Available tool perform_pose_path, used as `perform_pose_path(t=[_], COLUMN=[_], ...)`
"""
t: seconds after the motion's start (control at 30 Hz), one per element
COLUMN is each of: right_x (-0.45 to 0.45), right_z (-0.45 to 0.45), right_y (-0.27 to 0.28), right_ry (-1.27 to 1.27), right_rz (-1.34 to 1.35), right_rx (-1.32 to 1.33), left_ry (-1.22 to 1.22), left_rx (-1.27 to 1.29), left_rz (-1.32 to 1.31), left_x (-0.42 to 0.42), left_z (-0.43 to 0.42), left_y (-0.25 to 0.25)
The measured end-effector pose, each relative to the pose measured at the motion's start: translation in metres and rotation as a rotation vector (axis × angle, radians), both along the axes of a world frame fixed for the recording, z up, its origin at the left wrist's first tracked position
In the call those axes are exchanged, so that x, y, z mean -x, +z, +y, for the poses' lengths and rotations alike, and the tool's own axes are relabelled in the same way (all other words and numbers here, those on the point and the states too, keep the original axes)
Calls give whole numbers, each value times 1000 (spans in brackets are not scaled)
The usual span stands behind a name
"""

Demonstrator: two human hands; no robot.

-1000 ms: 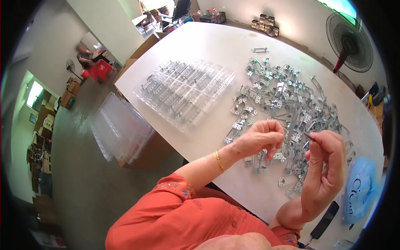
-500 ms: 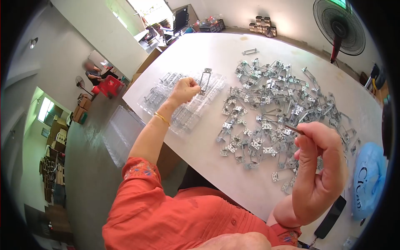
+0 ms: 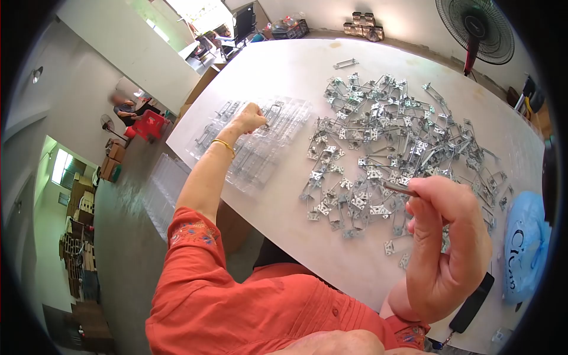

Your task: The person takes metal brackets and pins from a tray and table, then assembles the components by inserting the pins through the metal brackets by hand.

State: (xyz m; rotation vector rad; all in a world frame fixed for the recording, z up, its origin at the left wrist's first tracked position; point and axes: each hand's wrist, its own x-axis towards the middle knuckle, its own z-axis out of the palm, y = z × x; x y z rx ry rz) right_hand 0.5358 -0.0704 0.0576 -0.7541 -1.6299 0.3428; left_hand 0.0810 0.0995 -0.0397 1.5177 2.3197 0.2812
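Observation:
My left hand is over the clear plastic tray, its fingers pinched on the near end of a metal wire-frame bracket. That bracket lies low against the tray, among similar ones in its slots. Close to the camera, my right hand is raised above the table's right side. Its thumb and forefinger grip a thin dark metal strip, whose exact kind I cannot make out. Beyond this hand spreads a heap of loose metal brackets, partly hidden by the fingers.
One loose bracket lies apart at the back of the white table. A blue plastic bag and a black phone are on the right. A fan stands behind. Another person sits far left.
The bracket in my left hand has gone from upright to lying down against the tray. My right hand still grips the strip, nearly in place. The whole view has shifted slightly.

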Motion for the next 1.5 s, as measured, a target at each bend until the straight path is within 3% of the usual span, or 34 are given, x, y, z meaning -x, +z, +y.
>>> perform_pose_path(t=[1.03,1.1,1.27,1.43,1.5], right_x=[7,5,-2,3,4], right_z=[4,8,9,-32,-41], right_y=[-2,-1,-5,6,5], right_ry=[13,10,29,136,184], right_rz=[-28,-58,-161,-318,-324], right_rx=[7,-52,-197,8,139], left_ry=[-44,-297,-413,-891,-980], left_rx=[54,-392,-425,-633,-643], left_rz=[103,495,288,81,132], left_x=[-6,7,-115,-206,-226], left_z=[-6,-5,-61,-125,-139], left_y=[-23,-42,5,-12,-19])
